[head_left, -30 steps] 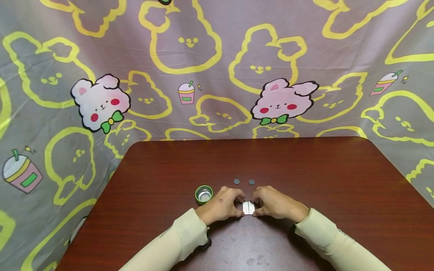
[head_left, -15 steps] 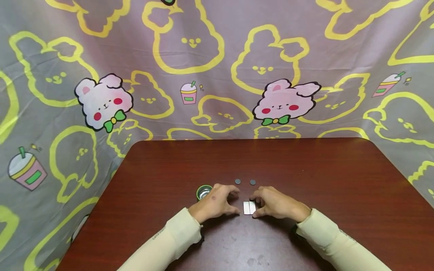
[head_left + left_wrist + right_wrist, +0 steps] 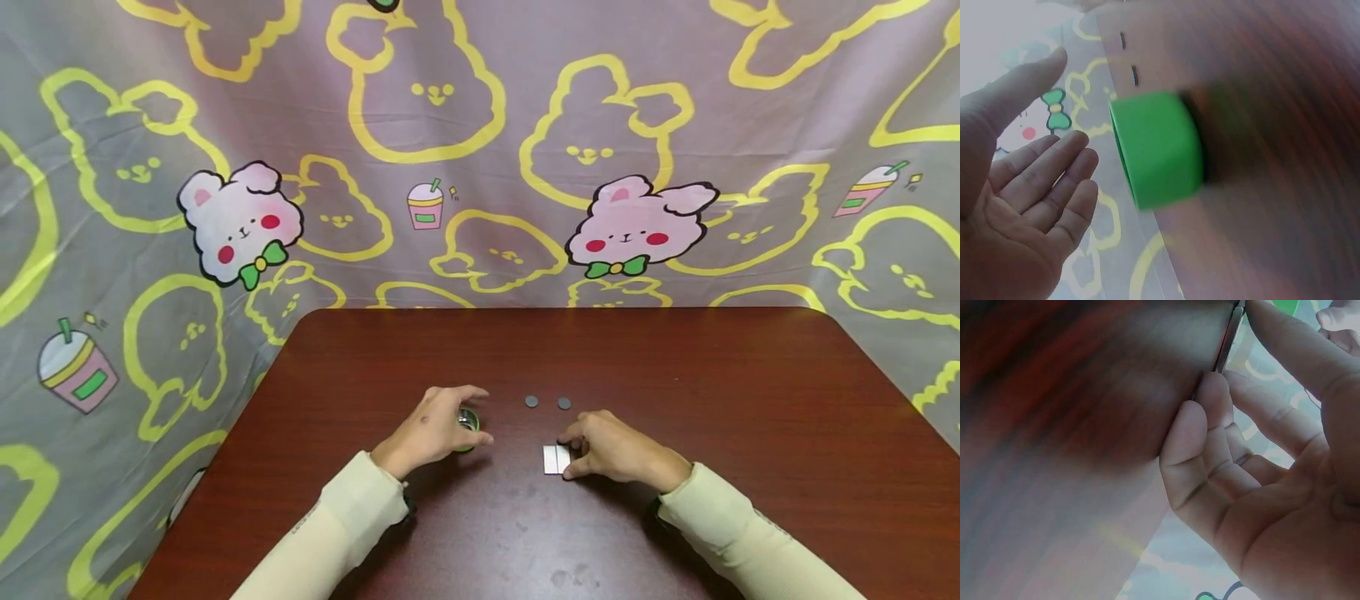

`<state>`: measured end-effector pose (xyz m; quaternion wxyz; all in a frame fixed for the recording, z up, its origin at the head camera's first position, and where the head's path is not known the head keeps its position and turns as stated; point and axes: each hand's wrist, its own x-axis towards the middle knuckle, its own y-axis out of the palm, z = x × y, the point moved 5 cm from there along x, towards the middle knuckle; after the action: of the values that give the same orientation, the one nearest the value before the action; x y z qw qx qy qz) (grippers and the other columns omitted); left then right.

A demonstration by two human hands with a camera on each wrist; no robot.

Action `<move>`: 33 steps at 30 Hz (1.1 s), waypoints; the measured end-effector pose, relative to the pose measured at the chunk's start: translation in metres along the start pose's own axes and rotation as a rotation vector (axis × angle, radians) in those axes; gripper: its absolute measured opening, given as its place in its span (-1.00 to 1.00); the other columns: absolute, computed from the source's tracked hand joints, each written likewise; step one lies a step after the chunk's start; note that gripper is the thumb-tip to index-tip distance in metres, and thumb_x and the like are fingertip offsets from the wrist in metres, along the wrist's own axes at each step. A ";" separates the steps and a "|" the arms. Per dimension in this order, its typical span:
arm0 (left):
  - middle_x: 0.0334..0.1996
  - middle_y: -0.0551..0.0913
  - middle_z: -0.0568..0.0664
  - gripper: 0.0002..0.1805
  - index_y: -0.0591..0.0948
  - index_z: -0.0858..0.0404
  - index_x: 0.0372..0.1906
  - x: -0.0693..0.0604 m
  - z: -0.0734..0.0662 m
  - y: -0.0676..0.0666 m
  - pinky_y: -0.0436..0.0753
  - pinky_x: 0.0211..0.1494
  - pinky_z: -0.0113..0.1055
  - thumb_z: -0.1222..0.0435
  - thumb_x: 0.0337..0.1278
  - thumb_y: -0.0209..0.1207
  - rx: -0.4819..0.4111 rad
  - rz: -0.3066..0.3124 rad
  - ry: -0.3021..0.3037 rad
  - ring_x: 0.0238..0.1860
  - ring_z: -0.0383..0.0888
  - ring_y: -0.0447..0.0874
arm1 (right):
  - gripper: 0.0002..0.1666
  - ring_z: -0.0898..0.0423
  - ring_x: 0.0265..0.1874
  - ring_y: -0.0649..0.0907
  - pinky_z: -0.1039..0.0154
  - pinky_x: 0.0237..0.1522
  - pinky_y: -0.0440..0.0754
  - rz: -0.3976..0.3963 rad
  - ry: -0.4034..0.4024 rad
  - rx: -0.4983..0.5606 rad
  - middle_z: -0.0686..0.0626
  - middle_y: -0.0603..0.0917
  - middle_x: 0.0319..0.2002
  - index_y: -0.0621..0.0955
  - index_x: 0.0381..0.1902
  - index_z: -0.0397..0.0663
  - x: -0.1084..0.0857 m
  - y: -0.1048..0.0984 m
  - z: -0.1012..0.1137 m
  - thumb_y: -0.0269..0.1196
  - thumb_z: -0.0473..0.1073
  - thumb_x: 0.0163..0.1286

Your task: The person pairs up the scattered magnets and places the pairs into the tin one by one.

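My left hand (image 3: 427,427) is spread wide above the small green bowl (image 3: 1160,150), thumb and fingers apart. From the head view it hides much of that bowl, whose metallic inside shows. In the left wrist view the palm and the bowl's green wall stand apart. Two thin white rectangular pieces lie edge to edge on the table; the left one (image 3: 551,459) is untouched. My right hand (image 3: 618,450) pinches the right white piece (image 3: 563,459) between the thumb at its near edge and fingers at its far edge.
Two small dark grey discs, a left one (image 3: 531,402) and a right one (image 3: 564,403), lie flat beyond the white pieces. The brown wooden table (image 3: 675,358) is bordered by a patterned curtain (image 3: 510,192) behind and at both sides.
The left hand has let go of the white pieces' left side, moved left and spread over the green bowl. The right hand has stayed at the right white piece.
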<state>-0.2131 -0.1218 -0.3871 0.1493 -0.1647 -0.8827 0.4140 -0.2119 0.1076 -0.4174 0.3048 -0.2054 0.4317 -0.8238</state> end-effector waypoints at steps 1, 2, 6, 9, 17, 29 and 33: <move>-0.02 0.72 0.13 -0.33 0.61 0.35 0.17 -0.001 0.003 -0.002 0.61 0.08 -0.06 0.24 -0.12 0.56 -0.001 -0.001 -0.010 0.02 0.04 0.67 | -0.59 0.25 -0.46 0.56 0.39 -0.42 0.55 0.000 0.000 -0.001 0.10 0.57 -0.45 0.76 -0.22 -0.21 0.000 0.000 0.000 0.61 -0.16 -0.04; 0.00 0.72 0.13 -0.32 0.61 0.34 0.18 -0.003 0.006 -0.004 0.61 0.09 -0.05 0.23 -0.13 0.56 -0.004 -0.005 -0.016 0.03 0.05 0.66 | -0.59 0.25 -0.46 0.57 0.39 -0.42 0.55 0.001 0.003 0.000 0.10 0.57 -0.45 0.77 -0.23 -0.21 0.000 0.000 0.000 0.61 -0.16 -0.05; 0.07 0.69 0.12 -0.26 0.60 0.34 0.19 -0.009 0.016 -0.009 0.57 0.14 -0.02 0.22 -0.21 0.60 0.006 -0.027 -0.021 0.08 0.06 0.64 | -0.61 0.24 -0.46 0.59 0.40 -0.42 0.56 0.006 0.008 -0.006 0.09 0.60 -0.43 0.78 -0.25 -0.19 -0.001 0.000 0.001 0.61 -0.17 -0.06; 0.09 0.68 0.11 -0.23 0.60 0.35 0.18 -0.013 0.024 -0.010 0.54 0.20 -0.01 0.22 -0.27 0.62 0.034 -0.030 -0.026 0.13 0.05 0.62 | -0.62 0.23 -0.45 0.60 0.39 -0.41 0.56 0.006 0.006 -0.011 0.09 0.61 -0.42 0.78 -0.26 -0.17 -0.001 0.000 0.002 0.62 -0.16 -0.06; 0.10 0.67 0.11 -0.19 0.59 0.37 0.19 -0.018 0.038 -0.004 0.53 0.23 -0.05 0.27 -0.34 0.64 0.008 -0.026 -0.068 0.16 0.02 0.61 | -0.66 0.25 -0.45 0.53 0.36 -0.39 0.53 0.019 0.006 -0.050 0.12 0.56 -0.45 0.72 -0.33 -0.09 0.000 0.000 0.002 0.61 -0.16 -0.07; 0.00 0.71 0.13 -0.20 0.57 0.40 0.20 -0.020 0.046 0.001 0.62 0.08 -0.08 0.33 -0.31 0.62 -0.065 -0.033 -0.083 0.00 0.00 0.70 | -0.60 0.29 -0.51 0.52 0.33 -0.41 0.51 0.110 0.097 0.064 0.17 0.61 -0.52 0.57 -0.39 -0.03 0.005 0.001 0.002 0.61 -0.21 -0.08; 0.01 0.71 0.15 -0.20 0.55 0.42 0.21 -0.020 0.050 0.001 0.64 0.07 -0.10 0.35 -0.30 0.62 -0.125 -0.025 -0.092 -0.01 0.02 0.71 | -0.66 0.28 -0.51 0.53 0.34 -0.42 0.51 0.112 0.125 0.176 0.16 0.62 -0.55 0.58 -0.38 -0.08 0.006 0.000 -0.003 0.56 -0.27 -0.01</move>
<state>-0.2148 -0.1633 -0.4214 0.1031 -0.1434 -0.9148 0.3634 -0.2182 0.1055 -0.4188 0.3398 -0.1014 0.3867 -0.8513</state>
